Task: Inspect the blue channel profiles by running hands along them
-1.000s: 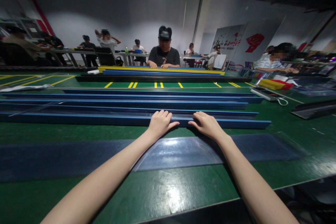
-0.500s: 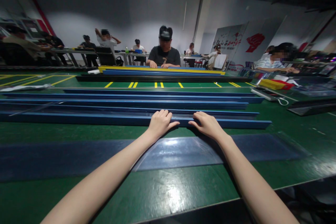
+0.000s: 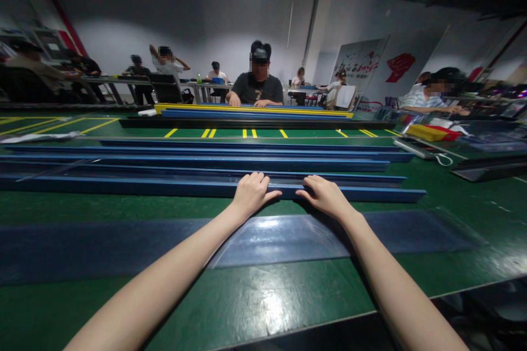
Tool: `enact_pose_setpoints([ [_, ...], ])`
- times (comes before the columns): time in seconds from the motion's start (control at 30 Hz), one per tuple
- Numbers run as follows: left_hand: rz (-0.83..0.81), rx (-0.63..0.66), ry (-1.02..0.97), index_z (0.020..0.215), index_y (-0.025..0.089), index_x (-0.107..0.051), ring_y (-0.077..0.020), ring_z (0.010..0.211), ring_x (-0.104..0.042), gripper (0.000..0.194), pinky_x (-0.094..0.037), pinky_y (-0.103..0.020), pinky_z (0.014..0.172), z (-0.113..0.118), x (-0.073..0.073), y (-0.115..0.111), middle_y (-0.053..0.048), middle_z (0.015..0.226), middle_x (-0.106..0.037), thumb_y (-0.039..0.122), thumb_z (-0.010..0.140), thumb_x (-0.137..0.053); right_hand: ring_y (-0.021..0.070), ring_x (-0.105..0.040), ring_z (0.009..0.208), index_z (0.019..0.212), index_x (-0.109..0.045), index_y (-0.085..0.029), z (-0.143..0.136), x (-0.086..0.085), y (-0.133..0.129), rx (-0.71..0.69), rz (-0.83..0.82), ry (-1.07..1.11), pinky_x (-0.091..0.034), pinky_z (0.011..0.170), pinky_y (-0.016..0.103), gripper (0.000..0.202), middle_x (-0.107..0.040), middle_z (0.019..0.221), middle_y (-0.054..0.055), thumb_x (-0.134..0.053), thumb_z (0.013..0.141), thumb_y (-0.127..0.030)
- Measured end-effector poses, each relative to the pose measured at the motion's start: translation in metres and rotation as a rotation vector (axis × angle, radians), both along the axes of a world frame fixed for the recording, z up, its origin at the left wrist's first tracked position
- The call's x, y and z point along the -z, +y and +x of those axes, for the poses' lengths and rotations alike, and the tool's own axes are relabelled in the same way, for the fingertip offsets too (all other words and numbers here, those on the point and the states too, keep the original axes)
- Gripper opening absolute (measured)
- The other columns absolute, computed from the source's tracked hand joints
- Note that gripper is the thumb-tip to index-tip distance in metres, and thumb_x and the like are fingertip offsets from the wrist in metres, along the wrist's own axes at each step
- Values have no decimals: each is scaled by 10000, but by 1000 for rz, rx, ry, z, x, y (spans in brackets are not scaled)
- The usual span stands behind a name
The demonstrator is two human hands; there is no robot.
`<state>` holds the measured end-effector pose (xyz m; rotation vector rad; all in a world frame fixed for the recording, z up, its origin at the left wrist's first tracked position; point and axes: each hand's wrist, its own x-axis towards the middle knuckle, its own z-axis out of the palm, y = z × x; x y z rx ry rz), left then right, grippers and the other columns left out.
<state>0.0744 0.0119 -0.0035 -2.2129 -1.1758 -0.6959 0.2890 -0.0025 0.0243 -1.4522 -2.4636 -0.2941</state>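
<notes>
A long blue plastic channel strip point(image 3: 123, 186) with raised edges lies across the green table in front of me. My left hand point(image 3: 251, 194) is closed over its near edge, fingers over the top and thumb pointing right along the front. A short gap to the right, my right hand point(image 3: 324, 193) grips the same edge, its thumb pointing left. The fingertips of both hands are partly hidden inside the channel. Between my forearms and the table lies a flat, clear plastic strip point(image 3: 272, 238), reflecting the lamp light.
Beyond my hands lie more blue channel strips point(image 3: 230, 163), a black strip point(image 3: 255, 123) and a yellow strip point(image 3: 263, 109). A co-worker point(image 3: 259, 88) sits opposite, hands at the yellow strip. At right are a white device with a cord loop point(image 3: 415, 148) and a dark channel piece point(image 3: 489, 167).
My hands and the blue strip stay in place. The co-worker opposite has shifted one hand slightly to the left.
</notes>
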Motion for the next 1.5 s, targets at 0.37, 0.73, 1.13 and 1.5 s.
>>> enact_pose_setpoints([
  [0.37, -5, 2, -9, 685, 145, -537, -179, 662, -508, 449, -307, -284, 578, 0, -1, -1, -59, 668, -559, 562, 790, -406, 154, -518, 742, 748, -505, -191, 0, 0, 0, 9, 1, 4, -325, 584, 235, 261, -572, 808, 43, -402, 846, -409],
  [0.73, -5, 10, -8, 688, 152, -537, -181, 671, -504, 439, -303, -294, 589, 0, -2, -1, -61, 681, -566, 557, 794, -406, 159, -521, 762, 766, -514, -189, 1, 1, 1, 1, 3, 6, -338, 610, 239, 257, -576, 819, 48, -403, 846, -407],
  [1.13, -17, 50, -3, 686, 153, -529, -175, 675, -504, 414, -335, -279, 600, -1, 0, 1, -52, 690, -564, 527, 810, -400, 157, -519, 753, 760, -507, -191, 0, -1, 0, 8, -1, -1, -332, 599, 238, 265, -574, 820, 48, -396, 849, -414],
  [1.5, 16, 55, -9, 679, 151, -530, -169, 673, -512, 423, -333, -272, 574, -1, 1, 1, -46, 677, -565, 533, 807, -403, 154, -519, 744, 752, -498, -188, 1, 0, 0, 3, 9, -4, -325, 594, 234, 262, -570, 804, 41, -399, 850, -411],
])
